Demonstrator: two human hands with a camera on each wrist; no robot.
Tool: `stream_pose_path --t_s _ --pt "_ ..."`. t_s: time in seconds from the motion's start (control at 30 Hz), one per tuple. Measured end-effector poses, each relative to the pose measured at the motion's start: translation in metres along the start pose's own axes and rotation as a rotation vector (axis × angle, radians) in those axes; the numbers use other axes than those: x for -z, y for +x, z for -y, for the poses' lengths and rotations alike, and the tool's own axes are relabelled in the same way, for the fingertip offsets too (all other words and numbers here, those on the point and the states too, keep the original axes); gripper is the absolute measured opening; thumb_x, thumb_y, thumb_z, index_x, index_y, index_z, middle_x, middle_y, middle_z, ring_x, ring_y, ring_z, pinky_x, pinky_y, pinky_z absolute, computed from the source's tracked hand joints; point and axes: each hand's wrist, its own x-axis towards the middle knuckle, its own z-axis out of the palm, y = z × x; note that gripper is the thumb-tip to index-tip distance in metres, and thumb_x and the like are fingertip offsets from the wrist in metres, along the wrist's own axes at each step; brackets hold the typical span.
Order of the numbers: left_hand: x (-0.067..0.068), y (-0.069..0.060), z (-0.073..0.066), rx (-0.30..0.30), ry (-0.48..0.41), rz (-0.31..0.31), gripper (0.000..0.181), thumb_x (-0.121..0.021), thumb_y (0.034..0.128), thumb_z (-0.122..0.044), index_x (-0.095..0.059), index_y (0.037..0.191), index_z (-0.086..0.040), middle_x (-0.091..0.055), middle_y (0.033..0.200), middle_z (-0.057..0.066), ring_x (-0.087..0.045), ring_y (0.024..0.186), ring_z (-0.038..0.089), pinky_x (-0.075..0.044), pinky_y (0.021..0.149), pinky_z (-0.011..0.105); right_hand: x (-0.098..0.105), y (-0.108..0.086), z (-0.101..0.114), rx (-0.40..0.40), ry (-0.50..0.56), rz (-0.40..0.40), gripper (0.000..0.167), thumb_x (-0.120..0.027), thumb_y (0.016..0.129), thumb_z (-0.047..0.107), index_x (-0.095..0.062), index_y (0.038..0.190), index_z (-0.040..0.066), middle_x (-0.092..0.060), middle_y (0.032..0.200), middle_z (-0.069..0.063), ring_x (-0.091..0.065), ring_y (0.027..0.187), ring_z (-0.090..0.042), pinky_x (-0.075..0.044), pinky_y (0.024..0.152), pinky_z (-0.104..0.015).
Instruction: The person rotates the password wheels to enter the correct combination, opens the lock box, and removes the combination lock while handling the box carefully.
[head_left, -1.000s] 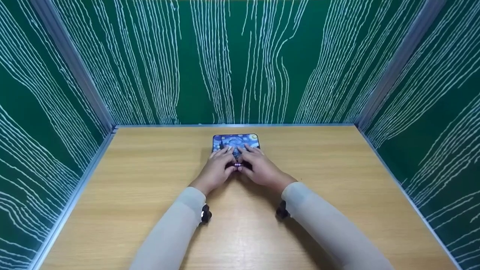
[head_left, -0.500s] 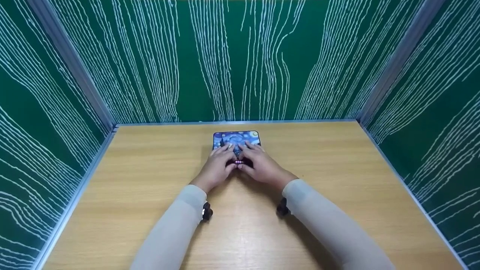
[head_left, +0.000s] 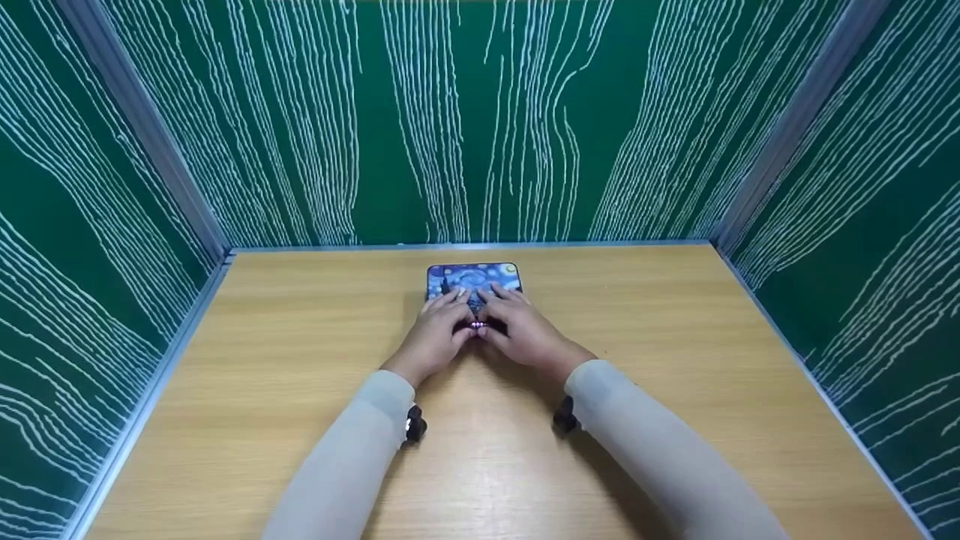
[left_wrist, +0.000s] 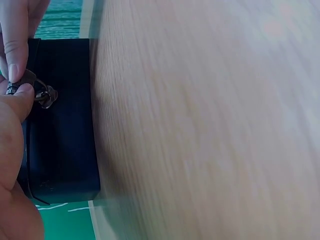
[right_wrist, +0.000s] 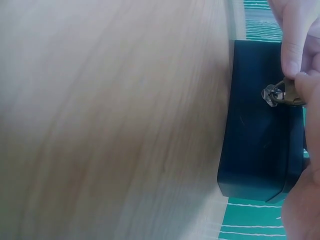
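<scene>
A box (head_left: 474,274) with a blue swirling night-sky picture on its lid sits near the back of the table. In the left wrist view its dark front wall (left_wrist: 65,145) shows, with a metal latch (left_wrist: 49,97) on it. Through the latch hangs a small brass-coloured padlock (right_wrist: 291,94); ridged dials seem to line one edge. My left hand (head_left: 435,331) pinches the padlock with the thumb, its other fingers over the lid. My right hand (head_left: 523,334) pinches the padlock from the other side, fingers also on the lid. The fingers partly hide the padlock.
The wooden table (head_left: 480,465) stretches around the box. Green panels (head_left: 390,150) with white wavy lines stand behind it and on both sides, with grey metal posts (head_left: 150,127) at the corners. Small dark cameras (head_left: 415,425) sit at the wrists.
The head view shifts very slightly, so the box and hands appear a little higher in it. Both hands stay at the padlock, with no clear movement of the box.
</scene>
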Motion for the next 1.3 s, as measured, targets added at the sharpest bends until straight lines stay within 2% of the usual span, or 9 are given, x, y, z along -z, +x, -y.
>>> stream_pose_path --t_s 0.17,0.37,0.67,0.9,1.2,1.3 --pt "-0.0015 -0.0003 -0.0004 0.010 0.001 0.006 0.010 -0.071 0.1131 -0.028 -0.073 0.115 -0.019 -0.043 0.182 0.005 -0.031 0.176 0.031 -0.015 0.147 0.055 -0.0006 -0.0020 -0.0005 -0.010 0.000 0.004 0.017 -0.070 0.114 0.036 -0.075 0.121 0.020 -0.044 0.183 -0.007 -0.028 0.176 -0.040 -0.023 0.142 -0.068" --pt "-0.0030 -0.0007 0.0000 0.013 0.007 0.006 0.009 -0.071 0.1127 -0.026 -0.073 0.114 -0.018 -0.042 0.182 0.004 -0.030 0.176 0.030 -0.015 0.147 0.056 -0.0029 -0.0021 -0.0024 0.000 -0.013 -0.003 0.023 -0.072 0.113 0.038 -0.075 0.126 0.019 -0.044 0.182 -0.008 -0.028 0.176 -0.040 -0.024 0.142 -0.067" --pt "-0.0022 0.0011 0.0003 0.013 0.009 -0.002 0.010 -0.072 0.1120 -0.028 -0.073 0.114 -0.018 -0.043 0.182 0.004 -0.032 0.175 0.030 -0.016 0.147 0.055 -0.0029 0.0000 -0.0035 0.012 -0.008 -0.007 0.015 -0.071 0.114 0.033 -0.071 0.120 0.021 -0.042 0.183 -0.007 -0.028 0.175 -0.040 -0.021 0.143 -0.067" --pt "-0.0030 0.0004 0.0019 -0.028 0.003 -0.025 0.012 -0.072 0.1119 -0.027 -0.073 0.113 -0.014 -0.047 0.179 0.009 -0.036 0.174 0.033 -0.019 0.146 0.056 -0.0017 0.0013 -0.0022 0.037 -0.014 -0.012 0.011 -0.071 0.114 0.031 -0.073 0.118 0.020 -0.048 0.180 -0.010 -0.032 0.174 -0.042 -0.020 0.145 -0.064" --pt "-0.0023 0.0003 0.0007 0.022 -0.008 -0.004 0.009 -0.071 0.1130 -0.028 -0.073 0.114 -0.019 -0.044 0.182 0.003 -0.032 0.176 0.029 -0.017 0.147 0.056 -0.0008 0.0002 -0.0005 -0.005 -0.010 0.005 0.012 -0.070 0.114 0.037 -0.072 0.116 0.025 -0.045 0.182 -0.004 -0.029 0.176 -0.037 -0.021 0.144 -0.064" --pt "-0.0023 0.0002 0.0004 0.028 -0.005 -0.001 0.009 -0.071 0.1131 -0.029 -0.072 0.115 -0.020 -0.043 0.182 0.003 -0.031 0.176 0.029 -0.017 0.147 0.056 -0.0011 0.0001 -0.0015 0.006 -0.007 -0.005 0.014 -0.071 0.113 0.037 -0.071 0.116 0.023 -0.045 0.182 -0.006 -0.030 0.175 -0.039 -0.023 0.143 -0.066"
